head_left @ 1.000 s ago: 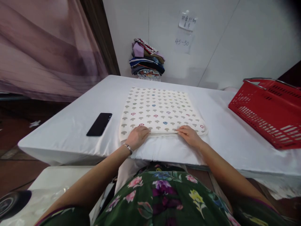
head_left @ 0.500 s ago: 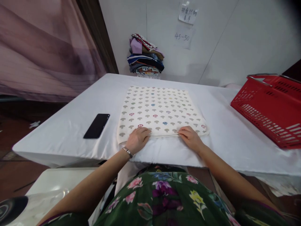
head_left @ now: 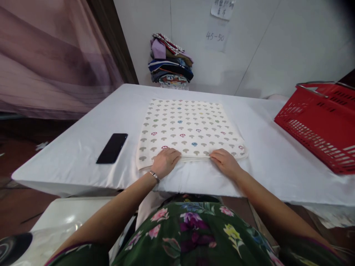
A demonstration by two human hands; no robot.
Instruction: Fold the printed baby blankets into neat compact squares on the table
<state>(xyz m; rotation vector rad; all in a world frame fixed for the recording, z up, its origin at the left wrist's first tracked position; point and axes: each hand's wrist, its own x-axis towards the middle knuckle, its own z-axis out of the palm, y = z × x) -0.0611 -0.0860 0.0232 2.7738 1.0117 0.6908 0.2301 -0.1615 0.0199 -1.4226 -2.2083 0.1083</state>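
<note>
Since the earlier frame, the left hand has edged slightly along the patterned cloth toward the right hand, and the view has tipped a little downward. At far left, a dark phone lies on the white-covered counter, apart from the cloth. Next comes the left hand, its fingers together and bent over the near edge; its thumb is hidden, so how firmly it grips cannot be told. Spread flat across the middle of the counter, the cloth shows layers along that edge. It looks light, soft and limp, hardly fragile, though its layers could slide over one another; pinching them all together, with the hands spaced apart on the edge, should keep it even. The right hand is nearly closed, its fingertips nipping the edge. Farther right stands a red basket.
</note>
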